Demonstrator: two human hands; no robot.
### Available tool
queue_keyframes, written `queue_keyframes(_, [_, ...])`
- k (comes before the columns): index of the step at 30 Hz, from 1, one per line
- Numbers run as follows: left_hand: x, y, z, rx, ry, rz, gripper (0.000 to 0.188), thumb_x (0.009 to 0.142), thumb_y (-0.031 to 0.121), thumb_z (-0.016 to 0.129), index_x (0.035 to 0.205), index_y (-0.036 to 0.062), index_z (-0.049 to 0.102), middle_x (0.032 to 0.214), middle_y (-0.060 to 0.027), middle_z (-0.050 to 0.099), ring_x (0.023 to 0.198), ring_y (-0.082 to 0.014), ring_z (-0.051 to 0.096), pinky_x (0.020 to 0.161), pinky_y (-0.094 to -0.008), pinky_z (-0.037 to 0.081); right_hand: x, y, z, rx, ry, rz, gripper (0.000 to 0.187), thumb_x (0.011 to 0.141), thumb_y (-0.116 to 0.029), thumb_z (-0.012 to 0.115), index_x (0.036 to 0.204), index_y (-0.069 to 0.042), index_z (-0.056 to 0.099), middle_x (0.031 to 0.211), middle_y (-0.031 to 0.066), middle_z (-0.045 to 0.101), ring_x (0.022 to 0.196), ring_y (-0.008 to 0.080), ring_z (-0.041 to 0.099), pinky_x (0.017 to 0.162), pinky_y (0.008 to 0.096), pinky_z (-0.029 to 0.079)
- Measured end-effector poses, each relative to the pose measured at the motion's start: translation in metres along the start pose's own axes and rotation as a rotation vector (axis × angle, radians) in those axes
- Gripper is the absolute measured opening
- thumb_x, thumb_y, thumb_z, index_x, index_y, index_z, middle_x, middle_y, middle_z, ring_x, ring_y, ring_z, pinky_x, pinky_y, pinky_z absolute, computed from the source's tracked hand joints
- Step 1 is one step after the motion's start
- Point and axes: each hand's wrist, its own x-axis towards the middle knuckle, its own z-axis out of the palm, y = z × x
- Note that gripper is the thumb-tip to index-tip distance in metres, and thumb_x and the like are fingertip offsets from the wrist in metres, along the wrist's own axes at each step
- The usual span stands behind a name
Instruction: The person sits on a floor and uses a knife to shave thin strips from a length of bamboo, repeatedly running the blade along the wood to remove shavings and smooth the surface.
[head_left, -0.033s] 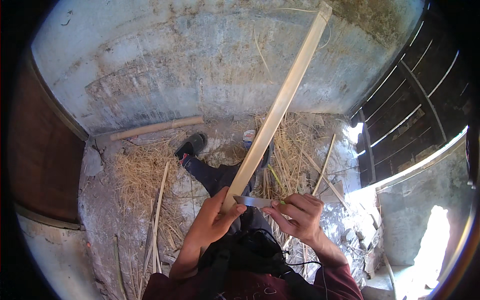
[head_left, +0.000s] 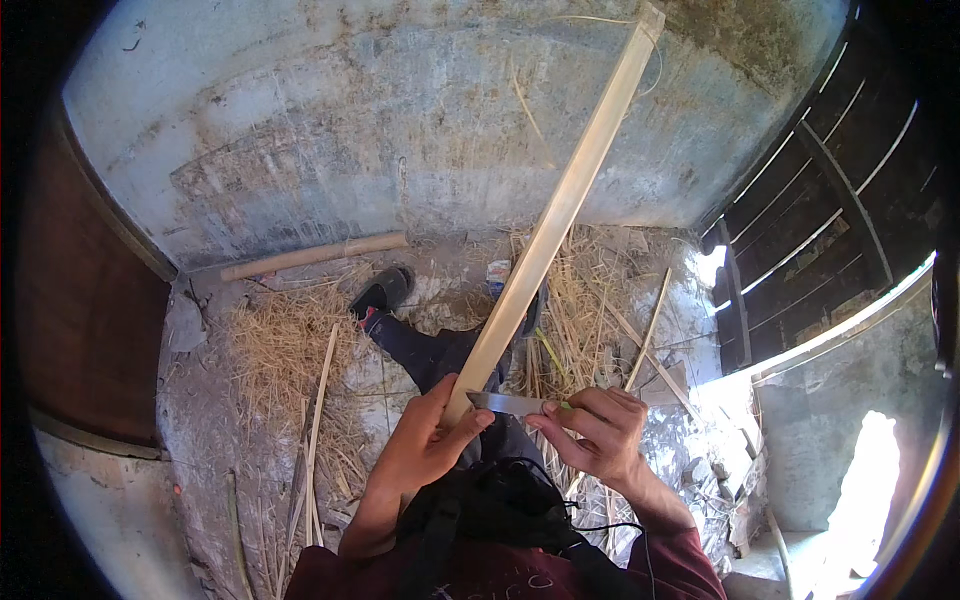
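A long pale strip of what looks like split bamboo [head_left: 553, 225] slants up from my lap toward the wall, with thin fibres curling off its far end. My left hand [head_left: 425, 437] is wrapped round the near end, thumb toward the blade. In my right hand [head_left: 598, 430] is a knife [head_left: 507, 403], gripped between thumb and fingers. Its blade points left and its tip touches the strip's right edge, close to my left thumb. The knife's handle is mostly hidden by my fingers.
Heaps of straw-like shavings [head_left: 285, 345] lie on the floor on both sides of my legs. Loose thin sticks [head_left: 320, 415] rest at left and right. A round pole [head_left: 315, 256] lies along the stained wall [head_left: 400, 130]. Dark slatted boards [head_left: 820, 220] stand at right.
A thin loose fibre in front of the wall has shifted slightly to the right. My hands, the knife and the strip stay in place.
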Motion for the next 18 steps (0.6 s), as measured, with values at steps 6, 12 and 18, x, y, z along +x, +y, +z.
queue_keyframes(6, [0.000,0.001,0.000,0.068,0.009,0.045,0.027,0.106,0.023,0.073,0.120,0.0021,0.063,0.075,-0.0022,0.063,0.060,-0.0046,0.051,0.052,-0.0270,0.038,-0.001,-0.001,0.000,0.007,0.010,0.005,0.027,0.072,-0.021,0.099,0.086,-0.011,0.079,0.068,0.0005,0.062,0.051,0.0168,0.061,0.045,0.0316,0.041])
queue_keyframes(12, [-0.001,-0.003,0.000,0.090,0.001,0.019,0.032,0.106,0.027,0.073,0.124,0.0020,0.063,0.076,-0.0037,0.065,0.059,-0.0069,0.054,0.052,-0.0284,0.041,-0.001,-0.003,-0.002,-0.008,0.017,-0.009,0.028,0.072,-0.021,0.099,0.086,-0.011,0.078,0.069,0.0006,0.062,0.052,0.0170,0.061,0.045,0.0320,0.041])
queue_keyframes(18, [0.000,-0.007,0.001,0.080,-0.003,0.054,0.034,0.106,0.028,0.073,0.124,0.0016,0.063,0.076,-0.0047,0.066,0.059,-0.0082,0.058,0.053,-0.0286,0.043,0.001,-0.006,-0.006,-0.039,0.013,-0.009,0.026,0.074,-0.022,0.098,0.084,-0.012,0.077,0.071,-0.0004,0.061,0.053,0.0164,0.062,0.047,0.0317,0.045])
